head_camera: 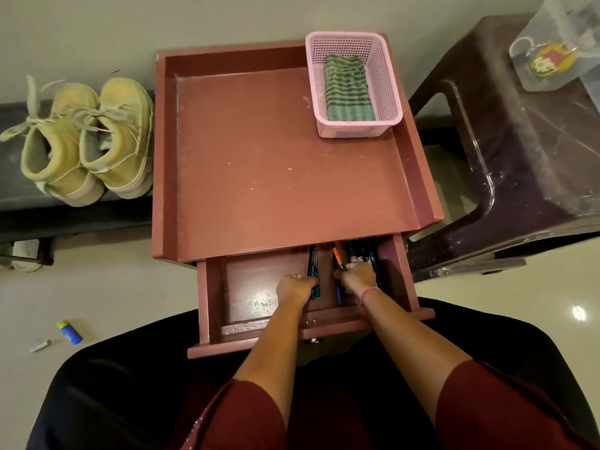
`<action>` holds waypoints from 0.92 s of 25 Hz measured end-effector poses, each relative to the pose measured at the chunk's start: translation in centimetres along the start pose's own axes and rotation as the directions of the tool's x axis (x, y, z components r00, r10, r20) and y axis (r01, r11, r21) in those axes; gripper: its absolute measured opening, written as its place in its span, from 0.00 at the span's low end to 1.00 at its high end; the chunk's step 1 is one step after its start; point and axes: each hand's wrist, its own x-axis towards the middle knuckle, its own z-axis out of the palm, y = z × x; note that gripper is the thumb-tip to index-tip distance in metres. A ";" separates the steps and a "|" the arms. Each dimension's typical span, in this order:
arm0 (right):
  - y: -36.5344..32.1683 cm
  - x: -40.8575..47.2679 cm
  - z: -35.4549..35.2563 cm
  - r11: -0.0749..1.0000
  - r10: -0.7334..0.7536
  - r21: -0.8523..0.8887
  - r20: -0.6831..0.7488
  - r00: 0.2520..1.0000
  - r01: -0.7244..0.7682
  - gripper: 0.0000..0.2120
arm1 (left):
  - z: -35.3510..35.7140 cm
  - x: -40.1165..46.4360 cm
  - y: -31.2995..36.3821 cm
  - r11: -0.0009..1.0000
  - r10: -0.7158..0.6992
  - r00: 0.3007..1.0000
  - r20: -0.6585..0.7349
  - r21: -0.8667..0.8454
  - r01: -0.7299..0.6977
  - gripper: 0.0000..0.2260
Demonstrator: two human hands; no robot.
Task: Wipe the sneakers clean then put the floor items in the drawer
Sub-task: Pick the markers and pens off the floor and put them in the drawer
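Head view is showing both hands reaching into the open drawer (pixel 246 303) at 6 o'clock: left hand (pixel 293 289) is gripping dark markers (pixel 313 271), right hand (pixel 357 276) is clutching more markers (pixel 339 258). Sneakers (pixel 87 138) are sitting at 9 o'clock; a glue stick (pixel 69 332) is lying on the floor at 8.

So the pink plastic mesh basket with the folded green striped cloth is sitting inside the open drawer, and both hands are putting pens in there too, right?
Not quite. The head view shows the pink plastic mesh basket with the folded green striped cloth standing on the red-brown cabinet top, at its back right corner, not inside the open drawer. The left hand and right hand do hold pens in the drawer.
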 end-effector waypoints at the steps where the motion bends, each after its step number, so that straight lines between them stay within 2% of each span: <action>1: 0.4 0.5 0.2 1.000 0.013 0.004 -0.005 1.000 -0.013 0.10 | 0.6 0.5 -0.2 1.000 -0.014 1.000 0.001 0.024 0.014 0.10; 5: 1.3 0.3 0.3 0.998 0.009 -0.056 -0.069 0.998 -0.013 0.13 | 1.8 0.8 -1.5 0.996 -0.046 0.999 0.027 0.074 0.044 0.10; 11: 1.1 0.7 -1.1 0.965 -0.095 -0.255 -0.105 0.990 0.066 0.14 | 2.3 1.6 -1.1 0.987 -0.025 0.998 0.065 0.158 0.014 0.06; 12: 1.1 0.9 -1.2 0.959 -0.098 -0.275 -0.097 0.990 0.068 0.14 | 2.3 1.6 -1.1 0.985 -0.026 0.997 0.070 0.172 0.014 0.03; 14: 1.4 1.2 -1.4 0.945 -0.095 -0.318 -0.058 0.994 0.072 0.12 | 2.2 1.7 -1.4 0.978 -0.033 0.997 0.067 0.206 0.019 0.04; 19: 1.1 1.4 -3.6 0.973 -0.028 -0.231 0.007 1.000 0.028 0.09 | 1.6 2.6 -1.1 0.954 0.024 0.999 0.042 0.299 -0.036 0.08; 23: 0.7 0.6 -4.8 0.930 -0.016 -0.364 0.115 0.993 0.057 0.16 | 1.6 3.3 -0.4 0.905 0.093 0.995 0.026 0.414 -0.096 0.07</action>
